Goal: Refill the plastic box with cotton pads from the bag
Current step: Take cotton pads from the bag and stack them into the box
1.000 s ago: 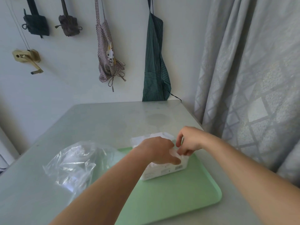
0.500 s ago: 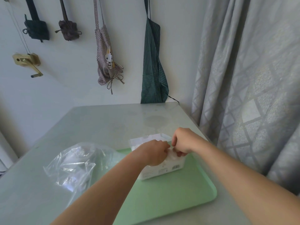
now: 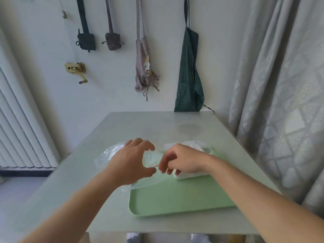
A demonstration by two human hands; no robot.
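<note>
The left hand (image 3: 131,163) curved open and empty over the crinkly clear bag (image 3: 106,156) at the green tray's (image 3: 175,199) left edge. The right hand (image 3: 182,160) pinched a thin red strip (image 3: 156,166) beside the white box (image 3: 192,175) at the tray's far edge.

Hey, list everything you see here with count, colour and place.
table: one, grey, centre
tray: one, green, on table
plastic bag: one, clear, across tray's left edge
white box: one, tray's far end
green apron: one, striped, back wall
checked cloth: one, brownish, back wall
pouches: two, dark, wall upper left
winder: one, beige, wall left
radiator: one, white, far left
curtain: one, grey, right
left hand: one, open, above bag
right hand: one, pinching thin red strip
</note>
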